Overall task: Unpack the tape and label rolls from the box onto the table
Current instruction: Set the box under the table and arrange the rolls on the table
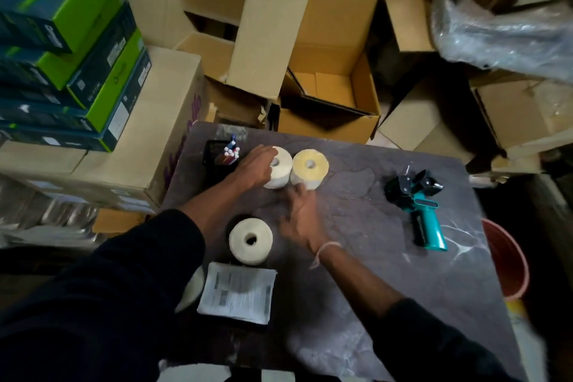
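Three label rolls stand on end on the dark stone table [356,257]. My left hand [255,164] grips the white roll [280,172] at the far left from its left side. Right beside that one, touching or nearly so, is a yellowish roll [310,167]. My right hand [299,214] is blurred, fingers spread, just below the yellowish roll and holding nothing. A third cream roll [251,240] stands nearer me, left of my right wrist. An open cardboard box [335,93] sits beyond the table's far edge.
A teal tape dispenser [423,208] lies at the table's right. A black pen holder [221,161] stands at the far left corner. Printed papers [238,294] lie near me. Stacked cartons and green boxes [77,49] crowd the left; an orange bucket [508,260] sits right of the table.
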Tool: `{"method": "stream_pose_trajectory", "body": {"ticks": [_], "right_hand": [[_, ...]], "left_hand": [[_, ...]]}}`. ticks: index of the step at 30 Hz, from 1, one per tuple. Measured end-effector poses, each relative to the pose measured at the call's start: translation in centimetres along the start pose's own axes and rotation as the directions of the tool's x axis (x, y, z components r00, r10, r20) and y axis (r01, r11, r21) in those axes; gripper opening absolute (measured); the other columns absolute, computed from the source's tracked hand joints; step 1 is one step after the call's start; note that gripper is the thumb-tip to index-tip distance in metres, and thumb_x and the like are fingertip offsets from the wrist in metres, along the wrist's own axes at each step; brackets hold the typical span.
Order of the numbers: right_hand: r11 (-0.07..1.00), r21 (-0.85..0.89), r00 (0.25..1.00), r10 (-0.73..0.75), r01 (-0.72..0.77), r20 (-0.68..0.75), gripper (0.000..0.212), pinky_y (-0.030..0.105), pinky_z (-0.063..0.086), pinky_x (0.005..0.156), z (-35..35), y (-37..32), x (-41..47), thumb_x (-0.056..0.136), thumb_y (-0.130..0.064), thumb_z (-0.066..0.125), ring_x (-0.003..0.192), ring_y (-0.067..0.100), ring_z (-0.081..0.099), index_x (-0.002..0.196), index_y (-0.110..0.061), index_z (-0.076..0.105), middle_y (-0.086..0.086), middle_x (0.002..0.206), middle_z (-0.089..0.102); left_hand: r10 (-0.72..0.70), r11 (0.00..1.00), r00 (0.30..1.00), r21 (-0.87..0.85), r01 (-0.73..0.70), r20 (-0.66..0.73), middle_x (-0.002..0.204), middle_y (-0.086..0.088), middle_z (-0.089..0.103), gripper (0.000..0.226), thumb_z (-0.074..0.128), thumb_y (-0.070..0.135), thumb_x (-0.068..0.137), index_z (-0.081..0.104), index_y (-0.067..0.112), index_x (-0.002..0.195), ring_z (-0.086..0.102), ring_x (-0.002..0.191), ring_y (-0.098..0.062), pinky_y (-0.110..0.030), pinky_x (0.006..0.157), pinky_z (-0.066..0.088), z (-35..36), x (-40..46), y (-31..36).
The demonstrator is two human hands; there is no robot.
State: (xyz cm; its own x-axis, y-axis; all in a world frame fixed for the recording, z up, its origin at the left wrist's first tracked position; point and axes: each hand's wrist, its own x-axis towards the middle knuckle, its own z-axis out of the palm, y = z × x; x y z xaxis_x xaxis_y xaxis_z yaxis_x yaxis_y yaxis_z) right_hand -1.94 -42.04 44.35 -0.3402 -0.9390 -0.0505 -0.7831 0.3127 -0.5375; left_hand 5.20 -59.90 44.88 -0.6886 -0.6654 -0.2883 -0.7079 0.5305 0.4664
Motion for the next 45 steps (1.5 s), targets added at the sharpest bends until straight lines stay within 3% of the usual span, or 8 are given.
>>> {"method": "stream_pose_trajectory", "body": {"ticks": [4,7,11,19,26,33,39,45], "right_hand": [[0.981,-0.009,0.929,-0.182,0.195,0.322,0.088,0.043,0.035,0.111,2.1,-2.1,-1.7,0.066,-0.057,0.066,0.125,0.033,0.043,0.141,-0.016,0.046,0.011,0.137,0.046],[0.969,-0.067,0.872,-0.185,0.24,0.453,0.114,0.051,0.041,0.105,3.7,-2.4,-2.4,0.055,-0.062,0.08,0.125,0.035,0.038,0.149,-0.024,0.028,0.009,0.141,0.036],[0.965,-0.106,0.901,-0.179,0.239,0.395,0.113,0.051,0.051,0.091,5.0,-2.2,-2.3,0.049,-0.051,0.086,0.116,0.038,0.045,0.145,-0.026,0.033,0.012,0.142,0.037],[0.975,-0.015,0.935,-0.208,0.221,0.286,0.092,0.04,0.053,0.089,4.5,-1.7,-2.0,0.058,-0.045,0.079,0.102,0.037,0.058,0.138,-0.015,0.047,0.017,0.129,0.049],[0.991,-0.096,0.973,-0.071,0.094,0.218,0.096,0.044,0.052,0.087,2.4,0.9,-0.7,0.06,-0.04,0.085,0.097,0.038,0.057,0.143,-0.014,0.045,0.018,0.128,0.049],[0.987,0.063,0.986,0.144,-0.15,0.084,0.088,0.035,0.051,0.088,-1.5,4.6,-1.2,0.06,-0.034,0.089,0.091,0.018,0.054,0.137,-0.02,0.048,-0.001,0.106,0.049],[0.923,0.038,0.923,0.379,-0.382,0.064,0.087,0.03,0.048,0.088,-5.4,9.3,-0.3,0.061,-0.044,0.089,0.099,0.02,0.052,0.134,-0.026,0.046,0.004,0.121,0.046],[0.873,0.038,0.873,0.485,-0.487,0.054,0.091,0.035,0.048,0.1,-7.8,12.7,3.0,0.057,-0.039,0.091,0.115,0.028,0.056,0.135,-0.029,0.045,0.008,0.138,0.043]], "left_hand": [[-0.007,1.0,1.0,0.016,0.008,-0.003,0.15,-0.019,0.049,0.039,0.05,0.008,0.101,0.054,0.0,0.139,0.047,0.138,-0.032,-0.038,0.112,0.036,-0.1,0.2,0.3],[0.01,0.999,1.0,0.032,-0.01,0.01,0.154,-0.018,0.045,0.042,0.048,0.006,0.101,0.052,0.004,0.143,0.043,0.142,-0.033,-0.037,0.114,0.034,0.6,0.3,0.3],[-0.008,1.0,1.0,0.005,0.008,0.019,0.155,-0.018,0.043,0.045,0.047,0.004,0.1,0.049,0.004,0.144,0.041,0.143,-0.035,-0.037,0.115,0.032,1.3,0.5,0.1],[-0.019,0.999,0.996,-0.049,0.023,0.085,0.155,-0.019,0.043,0.045,0.048,0.006,0.098,0.051,0.008,0.143,0.042,0.141,-0.037,-0.039,0.115,0.035,1.2,0.6,-0.6],[-0.034,0.993,0.996,-0.107,0.043,0.084,0.153,-0.017,0.046,0.047,0.048,-0.001,0.095,0.052,0.006,0.141,0.043,0.14,-0.034,-0.037,0.116,0.034,1.3,0.3,-0.7],[-0.045,0.997,0.997,-0.063,0.049,0.065,0.157,-0.013,0.038,0.051,0.057,0.006,0.094,0.046,0.003,0.144,0.039,0.143,-0.034,-0.039,0.118,0.033,1.8,-0.4,0.6],[-0.02,0.986,0.999,0.167,0.016,0.025,0.153,-0.014,0.035,0.071,0.069,0.022,0.089,0.035,0.01,0.15,0.033,0.142,-0.035,-0.045,0.113,0.037,2.7,-0.5,2.1],[0.101,0.966,0.995,0.239,-0.099,0.006,0.159,-0.015,0.027,0.091,0.08,0.032,0.08,0.029,0.014,0.154,0.015,0.151,-0.037,-0.045,0.121,0.02,3.0,1.3,3.8]]}}
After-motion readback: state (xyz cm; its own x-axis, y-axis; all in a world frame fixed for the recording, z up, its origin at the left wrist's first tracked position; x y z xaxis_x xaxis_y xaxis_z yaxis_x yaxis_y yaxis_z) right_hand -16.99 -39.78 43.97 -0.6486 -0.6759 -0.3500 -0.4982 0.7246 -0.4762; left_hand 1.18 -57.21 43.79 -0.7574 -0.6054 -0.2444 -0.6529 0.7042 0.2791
